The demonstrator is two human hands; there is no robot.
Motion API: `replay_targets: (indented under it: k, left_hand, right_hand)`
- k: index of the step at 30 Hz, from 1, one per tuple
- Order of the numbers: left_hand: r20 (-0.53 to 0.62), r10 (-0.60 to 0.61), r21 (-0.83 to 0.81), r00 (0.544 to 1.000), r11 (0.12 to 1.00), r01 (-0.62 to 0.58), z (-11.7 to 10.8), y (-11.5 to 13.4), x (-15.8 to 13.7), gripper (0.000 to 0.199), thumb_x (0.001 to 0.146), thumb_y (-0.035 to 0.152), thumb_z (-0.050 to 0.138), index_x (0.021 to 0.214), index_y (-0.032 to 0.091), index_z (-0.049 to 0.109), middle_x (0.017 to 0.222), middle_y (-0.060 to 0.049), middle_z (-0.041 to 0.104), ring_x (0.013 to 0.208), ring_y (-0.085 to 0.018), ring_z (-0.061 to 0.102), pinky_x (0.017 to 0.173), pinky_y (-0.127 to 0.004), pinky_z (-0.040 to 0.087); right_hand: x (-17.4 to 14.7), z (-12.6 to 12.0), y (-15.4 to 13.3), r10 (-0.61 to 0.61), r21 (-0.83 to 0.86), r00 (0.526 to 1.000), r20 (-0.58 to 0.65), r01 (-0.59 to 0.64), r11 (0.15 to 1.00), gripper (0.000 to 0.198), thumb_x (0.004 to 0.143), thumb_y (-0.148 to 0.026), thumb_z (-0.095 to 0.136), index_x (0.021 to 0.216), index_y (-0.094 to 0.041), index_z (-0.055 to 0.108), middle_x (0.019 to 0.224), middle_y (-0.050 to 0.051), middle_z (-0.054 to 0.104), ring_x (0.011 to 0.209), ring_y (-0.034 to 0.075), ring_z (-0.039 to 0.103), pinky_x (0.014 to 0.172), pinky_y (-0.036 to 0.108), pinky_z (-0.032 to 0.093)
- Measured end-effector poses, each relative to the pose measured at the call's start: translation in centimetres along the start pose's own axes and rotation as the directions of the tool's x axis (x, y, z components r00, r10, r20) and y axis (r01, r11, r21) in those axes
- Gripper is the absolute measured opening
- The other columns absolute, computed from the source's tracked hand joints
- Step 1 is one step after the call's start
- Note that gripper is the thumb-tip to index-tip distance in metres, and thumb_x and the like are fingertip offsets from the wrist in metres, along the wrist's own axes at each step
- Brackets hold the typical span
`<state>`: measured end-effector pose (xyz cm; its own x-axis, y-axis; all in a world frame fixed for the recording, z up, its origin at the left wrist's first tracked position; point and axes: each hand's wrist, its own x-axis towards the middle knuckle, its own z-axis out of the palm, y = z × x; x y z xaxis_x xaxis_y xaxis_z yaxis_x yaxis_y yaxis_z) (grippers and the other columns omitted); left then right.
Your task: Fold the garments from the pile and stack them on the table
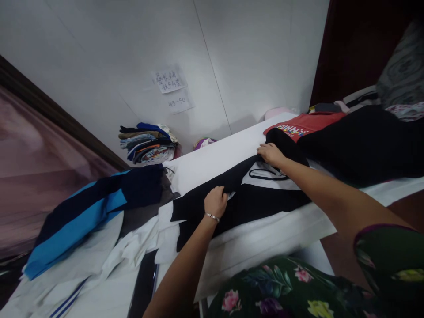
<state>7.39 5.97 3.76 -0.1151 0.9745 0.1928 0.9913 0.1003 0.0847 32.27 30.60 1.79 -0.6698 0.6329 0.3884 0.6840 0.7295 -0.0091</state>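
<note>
A black-and-white garment lies stretched along the white table in front of me, two long black parts reaching left to white ends. A black cord loop shows on its white section, near my right wrist. My left hand, with a bracelet at the wrist, is closed on the black cloth around the middle of its length. Farther right, my right hand has its fingers curled over the upper black edge. The thumbs and the cloth inside both grips are partly hidden.
A red garment with printed letters and a large black garment lie at right. Blue-and-navy clothing and white clothing spread out at left. A folded clothes stack stands by the wall, below paper notes.
</note>
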Motion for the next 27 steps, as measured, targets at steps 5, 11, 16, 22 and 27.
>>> replay_targets:
  k: [5, 11, 16, 22, 27]
  left_hand:
    - [0.136, 0.183, 0.075, 0.974, 0.978, -0.195, 1.0, 0.1, -1.3, 0.025, 0.087, 0.019, 0.049, 0.107, 0.021, 0.063, 0.109, -0.006, 0.066, 0.099, -0.022, 0.057, 0.083, -0.034, 0.045]
    - [0.069, 0.247, 0.071, 0.967, 0.965, -0.252, 2.3, 0.3, -2.2, 0.037, 0.086, 0.035, 0.057, 0.119, 0.018, 0.059, 0.119, -0.01, 0.062, 0.104, -0.026, 0.055, 0.084, -0.039, 0.047]
    - [-0.089, 0.321, 0.009, 0.943, 0.947, -0.322, 1.4, 0.2, -2.3, 0.054, 0.086, 0.047, 0.056, 0.131, 0.017, 0.052, 0.141, -0.012, 0.049, 0.128, -0.028, 0.043, 0.107, -0.046, 0.035]
    - [-0.029, 0.157, -0.001, 0.987, 0.988, -0.157, 1.6, -0.5, 0.3, 0.058, 0.094, 0.049, 0.038, 0.143, 0.019, 0.04, 0.154, -0.011, 0.032, 0.143, -0.027, 0.024, 0.116, -0.052, 0.019]
    - [0.202, 0.022, 0.073, 0.979, 0.997, -0.038, 3.9, -1.2, 0.7, 0.06, 0.094, 0.054, 0.034, 0.144, 0.021, 0.039, 0.153, -0.011, 0.033, 0.143, -0.028, 0.026, 0.114, -0.054, 0.021]
  right_hand:
    - [-2.8, 1.3, 0.2, -0.047, 0.0, 0.997, 0.062, 0.047, 0.999, 0.035, 0.091, -0.02, 0.04, 0.107, -0.022, 0.07, 0.126, 0.008, 0.063, 0.127, 0.027, 0.045, 0.095, 0.044, 0.034]
    - [-4.5, 3.1, -0.4, 0.044, 0.026, 0.993, 0.109, -0.048, 0.999, 0.04, 0.09, -0.018, 0.037, 0.116, -0.023, 0.067, 0.136, 0.006, 0.056, 0.133, 0.026, 0.04, 0.099, 0.045, 0.035]
    - [-3.5, 1.7, -1.8, 0.103, -0.01, 0.98, 0.168, -0.103, 0.995, 0.05, 0.076, -0.011, 0.048, 0.123, -0.02, 0.063, 0.142, 0.01, 0.049, 0.138, 0.03, 0.032, 0.11, 0.055, 0.021]
    - [-3.2, 1.8, -5.9, -0.061, 0.134, 0.991, 0.122, 0.045, 0.99, 0.048, 0.089, -0.026, 0.04, 0.134, -0.018, 0.053, 0.146, 0.012, 0.044, 0.14, 0.026, 0.03, 0.113, 0.05, 0.018]
    - [-4.3, 3.9, -6.3, -0.014, 0.218, 0.976, 0.215, -0.034, 0.975, 0.049, 0.093, -0.04, 0.038, 0.135, -0.02, 0.053, 0.144, 0.012, 0.046, 0.136, 0.026, 0.037, 0.112, 0.051, 0.022]
